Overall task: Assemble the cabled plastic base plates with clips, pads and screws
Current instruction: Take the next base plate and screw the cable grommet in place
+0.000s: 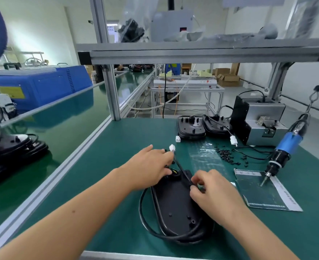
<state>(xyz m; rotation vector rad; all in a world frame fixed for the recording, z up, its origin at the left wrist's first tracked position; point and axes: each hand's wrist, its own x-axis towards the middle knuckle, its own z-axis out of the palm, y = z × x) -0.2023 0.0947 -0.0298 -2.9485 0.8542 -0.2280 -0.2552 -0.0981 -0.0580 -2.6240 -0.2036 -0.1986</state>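
No legible text. Yellow label (11, 92) on blue machine (42, 85): print too blurred to read. White strip on bag (265, 192) at counter right edge carries dark characters, too small to read. Nothing else bears readable marks.

Black base plate (175, 205), white connector (172, 147), green mat (117, 147), blue-bodied screwdriver (290, 145).
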